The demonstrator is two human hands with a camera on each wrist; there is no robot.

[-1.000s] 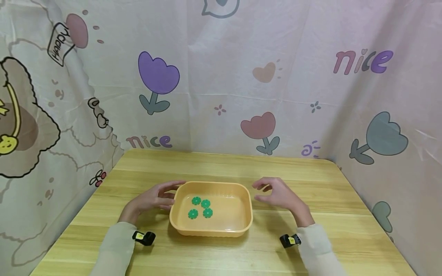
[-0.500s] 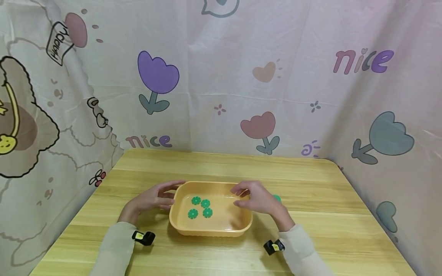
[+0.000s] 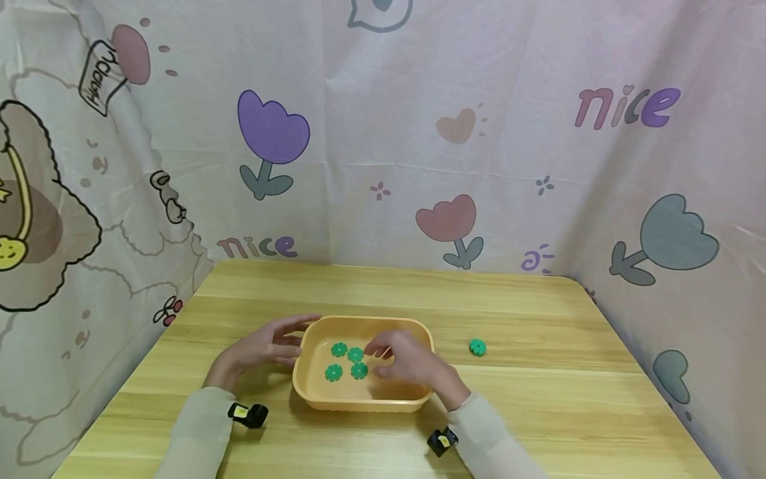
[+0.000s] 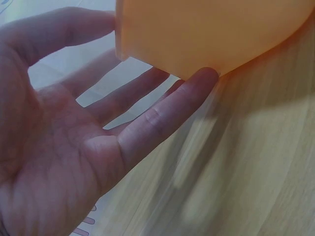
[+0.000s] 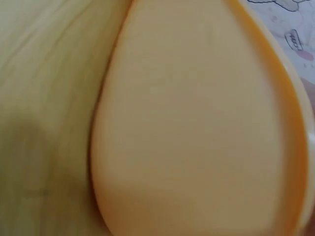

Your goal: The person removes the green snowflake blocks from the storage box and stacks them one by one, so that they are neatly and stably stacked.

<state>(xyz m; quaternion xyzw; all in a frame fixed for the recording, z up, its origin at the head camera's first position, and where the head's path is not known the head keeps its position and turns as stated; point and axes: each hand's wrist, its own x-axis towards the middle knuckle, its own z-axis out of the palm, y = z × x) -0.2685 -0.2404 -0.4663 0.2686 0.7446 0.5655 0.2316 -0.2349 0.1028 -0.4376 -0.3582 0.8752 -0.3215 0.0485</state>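
Observation:
A yellow-orange plastic tub stands mid-table, with several flat green flower-shaped discs lying on its floor toward the left. My left hand is at the tub's left end. Its thumb meets the rim and its other fingers, loosely extended, reach to the tub wall in the left wrist view. Inside the tub, my right hand hovers just right of the discs, fingers slightly bent and thumb apart, with nothing seen between them. The right wrist view is filled by the tub's outer wall, blurred.
Another green disc lies on the wooden table to the right of the tub. A printed cloth hangs behind the table and along both sides. Each wrist carries a small black camera.
My right hand has moved left from beside the tub, over its right rim and into it, uncovering the disc on the table. The left hand stays where it was.

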